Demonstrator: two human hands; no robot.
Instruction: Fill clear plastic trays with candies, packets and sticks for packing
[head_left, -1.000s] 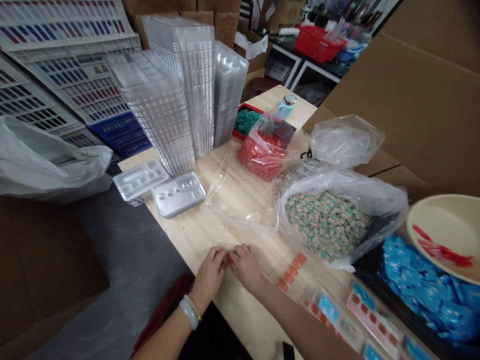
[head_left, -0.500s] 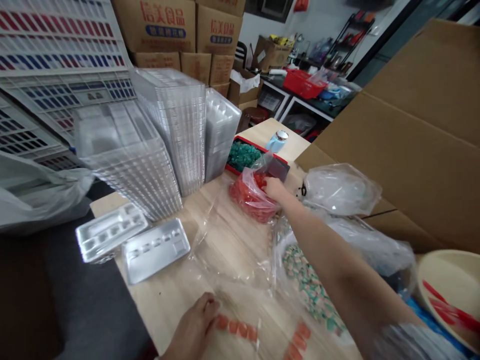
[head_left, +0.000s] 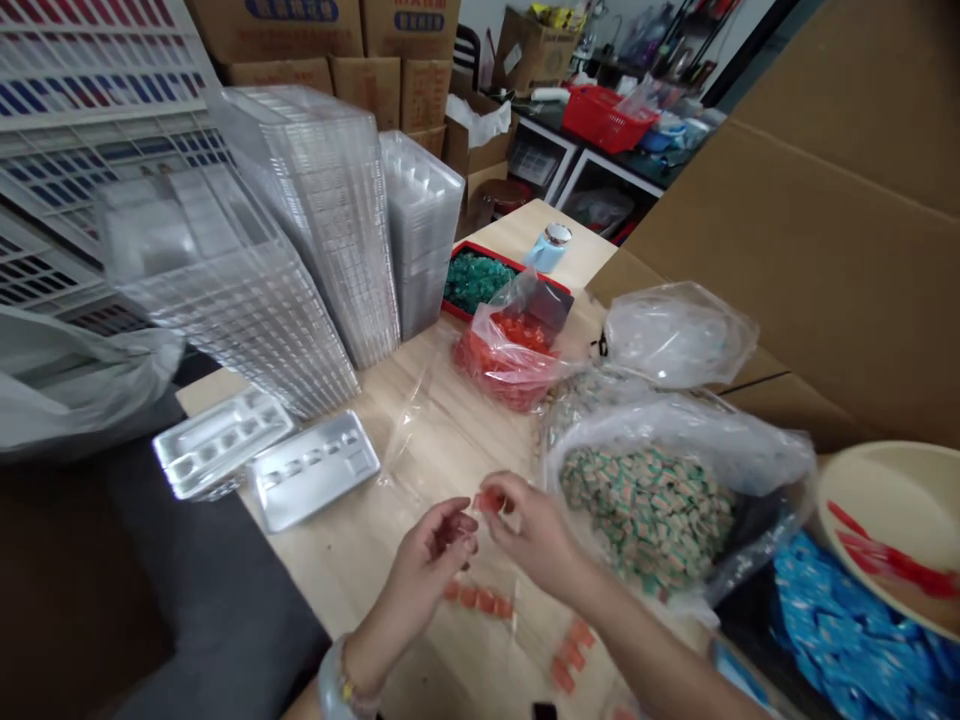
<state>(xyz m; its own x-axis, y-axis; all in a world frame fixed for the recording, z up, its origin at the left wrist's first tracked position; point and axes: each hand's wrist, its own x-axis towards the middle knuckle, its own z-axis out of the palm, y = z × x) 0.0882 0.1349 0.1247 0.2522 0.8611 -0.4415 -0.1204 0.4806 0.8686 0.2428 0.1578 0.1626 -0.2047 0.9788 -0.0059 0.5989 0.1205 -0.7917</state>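
Note:
My right hand (head_left: 531, 528) is closed on a small red translucent piece (head_left: 491, 500) above the table. Beside it, my left hand (head_left: 439, 555) has its fingers curled but apart, its fingertips close to the piece. Beneath my hands lies a short row of orange-red pieces (head_left: 480, 601) on clear plastic film. Another such row (head_left: 572, 655) lies farther right, at an angle. A clear plastic bag of red pieces (head_left: 510, 355) stands open beyond my hands. To the right of my right hand sits a large bag of small green-and-beige packets (head_left: 649, 515).
Tall stacks of clear plastic trays (head_left: 322, 230) stand at the left back. Two silvery trays (head_left: 315, 470) lie at the table's left edge. Farther back are a red tray of green pieces (head_left: 476, 283) and a light-blue cup (head_left: 548, 250). A cream basin (head_left: 892, 480) and cardboard (head_left: 847, 250) flank the right.
My right hand has come back from the bag of red pieces with a red piece in its fingers. My left hand has risen from the table film to meet it. The view has shifted slightly.

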